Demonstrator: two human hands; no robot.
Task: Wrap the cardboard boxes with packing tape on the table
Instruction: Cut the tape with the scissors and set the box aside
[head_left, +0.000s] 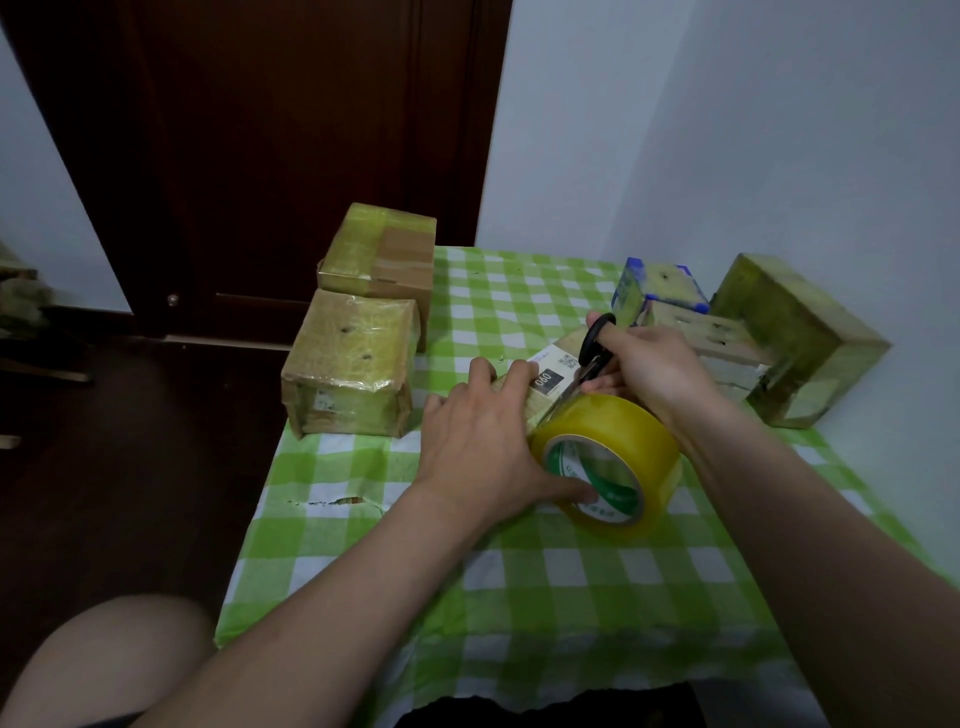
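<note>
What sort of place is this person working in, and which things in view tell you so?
Most likely a room in a home, not a packing depot: a green checked tablecloth covers the table, which stands by a plain white wall and a dark wooden door, with a few taped boxes.

Both bare arms reach forward from the bottom, side by side; the left hand (475, 447) lies palm down, its thumb tucked into the hole of the tape roll (623, 439), its fingers (519, 374) bent down in front; the right hand (649, 369) is just beside it, a bit farther off, gripping the black scissors (585, 347); a bare knee (98, 660) shows at the low left.
</note>
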